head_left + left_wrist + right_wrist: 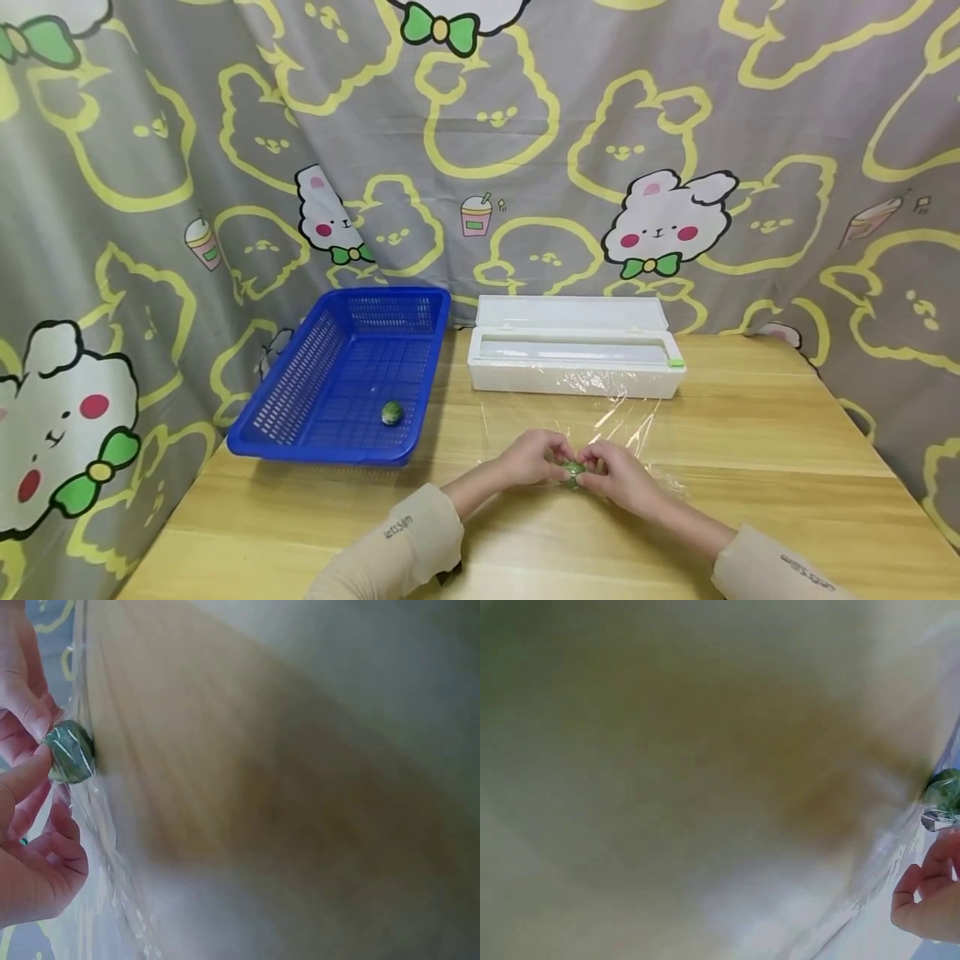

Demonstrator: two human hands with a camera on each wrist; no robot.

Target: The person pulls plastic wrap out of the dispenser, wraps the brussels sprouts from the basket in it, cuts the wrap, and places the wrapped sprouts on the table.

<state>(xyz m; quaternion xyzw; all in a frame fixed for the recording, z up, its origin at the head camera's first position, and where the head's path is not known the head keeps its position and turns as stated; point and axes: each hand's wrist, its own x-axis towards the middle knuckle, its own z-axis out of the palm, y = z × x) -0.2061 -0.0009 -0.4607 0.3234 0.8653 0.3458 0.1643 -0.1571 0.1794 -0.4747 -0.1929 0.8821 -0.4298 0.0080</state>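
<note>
A small round green vegetable, too small to name for sure, lies under cling film near the table's front. My left hand pinches its left side with thumb and fingertips. From the other side my right hand holds it likewise, fingertips almost meeting the left ones. In the left wrist view shiny film stretches over the green vegetable, and the left hand is below it. Only part of the right hand shows at the right wrist view's edge.
Behind the hands stands a white cling film dispenser, lid up, with film drawn out toward me. A blue plastic basket at the left holds one round green piece. A patterned curtain hangs behind the wooden table.
</note>
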